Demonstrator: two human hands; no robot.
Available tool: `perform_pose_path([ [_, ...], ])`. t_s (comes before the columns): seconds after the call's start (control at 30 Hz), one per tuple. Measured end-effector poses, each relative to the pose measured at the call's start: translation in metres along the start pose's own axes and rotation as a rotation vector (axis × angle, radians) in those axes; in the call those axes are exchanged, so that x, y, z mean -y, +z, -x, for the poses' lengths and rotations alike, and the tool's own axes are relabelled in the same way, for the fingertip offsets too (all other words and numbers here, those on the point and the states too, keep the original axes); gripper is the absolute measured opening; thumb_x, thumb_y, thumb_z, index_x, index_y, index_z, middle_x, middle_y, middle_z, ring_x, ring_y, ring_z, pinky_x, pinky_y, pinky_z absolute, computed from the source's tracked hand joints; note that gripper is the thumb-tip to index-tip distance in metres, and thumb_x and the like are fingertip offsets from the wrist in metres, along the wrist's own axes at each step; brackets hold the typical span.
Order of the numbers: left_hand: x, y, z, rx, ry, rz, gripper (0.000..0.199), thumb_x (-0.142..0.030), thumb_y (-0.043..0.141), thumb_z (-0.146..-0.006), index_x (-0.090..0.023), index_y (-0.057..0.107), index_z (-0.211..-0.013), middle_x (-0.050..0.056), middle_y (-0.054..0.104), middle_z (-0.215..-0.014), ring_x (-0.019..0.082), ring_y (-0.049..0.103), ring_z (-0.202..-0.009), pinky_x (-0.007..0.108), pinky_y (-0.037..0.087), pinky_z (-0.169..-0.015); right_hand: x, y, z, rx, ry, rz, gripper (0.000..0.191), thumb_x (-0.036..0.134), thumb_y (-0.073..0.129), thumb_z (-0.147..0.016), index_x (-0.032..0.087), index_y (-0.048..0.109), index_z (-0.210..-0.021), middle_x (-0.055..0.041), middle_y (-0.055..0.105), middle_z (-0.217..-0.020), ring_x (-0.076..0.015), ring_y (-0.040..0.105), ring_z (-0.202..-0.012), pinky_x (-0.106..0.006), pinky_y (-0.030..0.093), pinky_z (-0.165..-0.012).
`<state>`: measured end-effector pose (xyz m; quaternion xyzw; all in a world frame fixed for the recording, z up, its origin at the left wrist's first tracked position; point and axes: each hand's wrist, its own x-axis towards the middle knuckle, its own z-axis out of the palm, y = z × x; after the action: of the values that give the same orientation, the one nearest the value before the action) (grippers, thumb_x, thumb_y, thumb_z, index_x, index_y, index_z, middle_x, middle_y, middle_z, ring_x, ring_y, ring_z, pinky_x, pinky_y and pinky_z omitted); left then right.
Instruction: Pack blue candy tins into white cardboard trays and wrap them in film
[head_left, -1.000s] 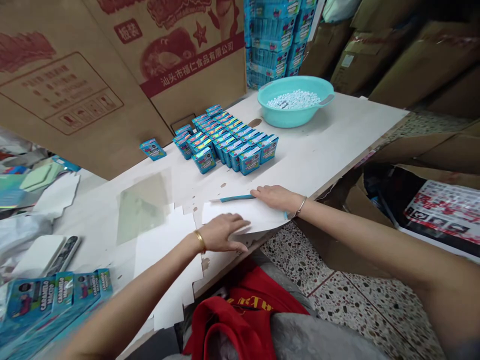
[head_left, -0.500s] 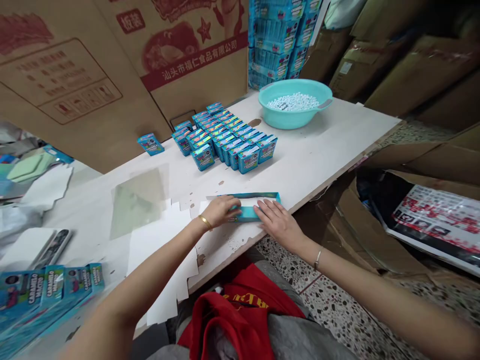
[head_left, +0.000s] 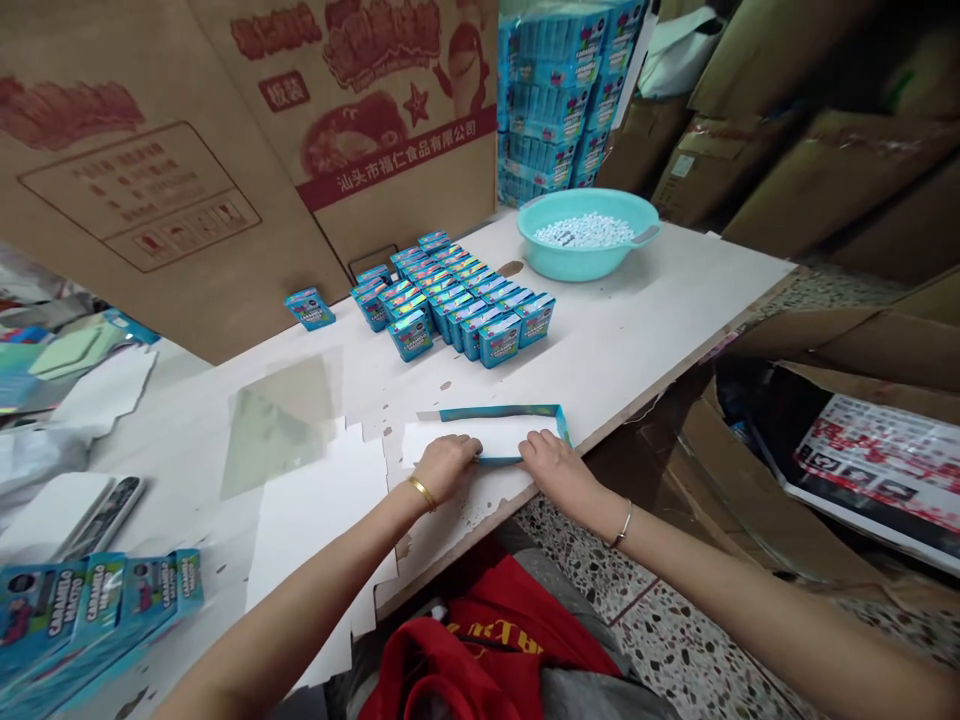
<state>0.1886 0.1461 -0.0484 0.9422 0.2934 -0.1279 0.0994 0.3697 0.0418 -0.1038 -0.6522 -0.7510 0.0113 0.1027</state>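
Observation:
A long blue and white carton (head_left: 502,434) lies unfolded in part near the table's front edge, its far and right walls standing up. My left hand (head_left: 448,464) grips its near wall left of the middle, fingers curled over it. My right hand (head_left: 553,466) has its fingers bent over the same wall near the right corner. White card sheets (head_left: 307,540) lie beside my left forearm. Beyond the carton, several small blue boxes (head_left: 499,341) stand in rows.
A turquoise basin (head_left: 589,262) of small white pieces stands at the back right. A big brown carton (head_left: 247,200) rises behind the table (head_left: 645,330). Blue packs (head_left: 97,610) lie at the lower left, and an open cardboard box (head_left: 720,480) is at the right.
Both hands have closed from flatter poses onto the near wall. That wall's printed face no longer shows, and its upper edge now appears as a thin blue line. The view has tilted slightly upward.

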Motion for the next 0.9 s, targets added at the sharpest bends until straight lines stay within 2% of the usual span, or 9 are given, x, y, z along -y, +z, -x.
perform_pose_path([
  [0.17, 0.010, -0.017, -0.015, 0.165, 0.039, 0.202, 0.013, -0.024, 0.062, -0.080, -0.019, 0.064, -0.092, 0.000, 0.067, -0.080, 0.018, 0.059, -0.078, 0.031, 0.037, -0.082, -0.011, -0.018, -0.018, 0.290, -0.010, -0.117, 0.016, 0.023, 0.055, -0.092, 0.012, 0.065, -0.091, -0.0138, 0.064, -0.095, -0.0279, 0.057, -0.098, -0.036, 0.044, -0.083],
  [0.3, 0.019, -0.026, -0.028, 0.339, 0.061, 0.364, 0.013, -0.030, 0.059, -0.081, -0.018, 0.062, -0.081, -0.005, 0.059, -0.069, 0.014, 0.052, -0.072, 0.029, 0.035, -0.083, -0.020, -0.037, -0.033, 0.536, -0.028, -0.200, 0.024, 0.030, 0.052, -0.094, 0.011, 0.067, -0.094, -0.0158, 0.065, -0.104, -0.0264, 0.057, -0.103, -0.032, 0.042, -0.085],
  [0.4, 0.021, -0.031, -0.033, 0.431, 0.037, 0.339, 0.012, -0.029, 0.058, -0.080, -0.018, 0.061, -0.076, -0.006, 0.055, -0.064, 0.013, 0.049, -0.068, 0.030, 0.034, -0.083, -0.023, -0.045, -0.039, 0.581, -0.071, -0.203, 0.026, 0.033, 0.054, -0.093, 0.011, 0.068, -0.098, -0.0164, 0.062, -0.112, -0.0275, 0.054, -0.112, -0.032, 0.040, -0.090],
  [0.47, 0.016, -0.029, -0.032, 0.430, 0.017, 0.294, 0.009, -0.027, 0.059, -0.079, -0.018, 0.062, -0.079, -0.005, 0.058, -0.067, 0.013, 0.050, -0.069, 0.030, 0.035, -0.082, -0.026, -0.045, -0.043, 0.584, -0.110, -0.178, 0.026, 0.033, 0.056, -0.092, 0.012, 0.069, -0.098, -0.0158, 0.062, -0.112, -0.0283, 0.053, -0.114, -0.032, 0.040, -0.090],
  [0.6, -0.018, -0.012, -0.018, 0.234, -0.107, 0.248, 0.013, -0.025, 0.058, -0.081, -0.019, 0.064, -0.091, 0.001, 0.064, -0.081, 0.017, 0.057, -0.077, 0.028, 0.039, -0.071, -0.038, -0.044, -0.050, 0.473, -0.204, -0.043, 0.019, 0.031, 0.062, -0.088, 0.013, 0.070, -0.087, -0.0130, 0.065, -0.100, -0.0289, 0.055, -0.108, -0.036, 0.040, -0.088],
  [0.67, -0.038, -0.003, -0.011, 0.094, -0.169, 0.242, 0.015, -0.026, 0.056, -0.085, -0.019, 0.064, -0.095, 0.003, 0.065, -0.086, 0.018, 0.059, -0.080, 0.028, 0.042, -0.070, -0.042, -0.046, -0.048, 0.295, -0.238, 0.036, 0.015, 0.025, 0.063, -0.086, 0.012, 0.070, -0.088, -0.0140, 0.064, -0.101, -0.0299, 0.054, -0.108, -0.039, 0.037, -0.091],
  [0.73, -0.048, -0.002, -0.007, -0.037, -0.136, 0.241, 0.021, -0.033, 0.055, -0.088, -0.018, 0.064, -0.101, 0.007, 0.065, -0.101, 0.019, 0.060, -0.087, 0.029, 0.045, -0.077, -0.037, -0.050, -0.040, 0.104, -0.246, 0.070, 0.018, 0.018, 0.059, -0.086, 0.012, 0.067, -0.100, -0.0160, 0.061, -0.111, -0.0305, 0.052, -0.109, -0.041, 0.036, -0.091],
  [0.8, -0.040, -0.012, -0.003, -0.163, -0.050, 0.183, 0.027, -0.035, 0.052, -0.091, -0.017, 0.063, -0.108, 0.012, 0.060, -0.117, 0.022, 0.059, -0.099, 0.033, 0.046, -0.086, -0.023, -0.053, -0.026, -0.018, -0.234, 0.045, 0.034, 0.012, 0.054, -0.085, 0.013, 0.058, -0.120, -0.0168, 0.057, -0.120, -0.0294, 0.052, -0.105, -0.040, 0.039, -0.085],
  [0.9, -0.002, -0.032, 0.007, -0.276, 0.096, -0.035, 0.034, -0.016, 0.044, -0.093, -0.021, 0.058, -0.124, 0.013, 0.052, -0.135, 0.027, 0.047, -0.125, 0.045, 0.037, -0.103, 0.008, -0.049, 0.002, -0.061, -0.244, -0.049, 0.050, 0.014, 0.053, -0.086, 0.017, 0.045, -0.135, -0.0157, 0.054, -0.128, -0.0262, 0.053, -0.096, -0.037, 0.042, -0.076],
])
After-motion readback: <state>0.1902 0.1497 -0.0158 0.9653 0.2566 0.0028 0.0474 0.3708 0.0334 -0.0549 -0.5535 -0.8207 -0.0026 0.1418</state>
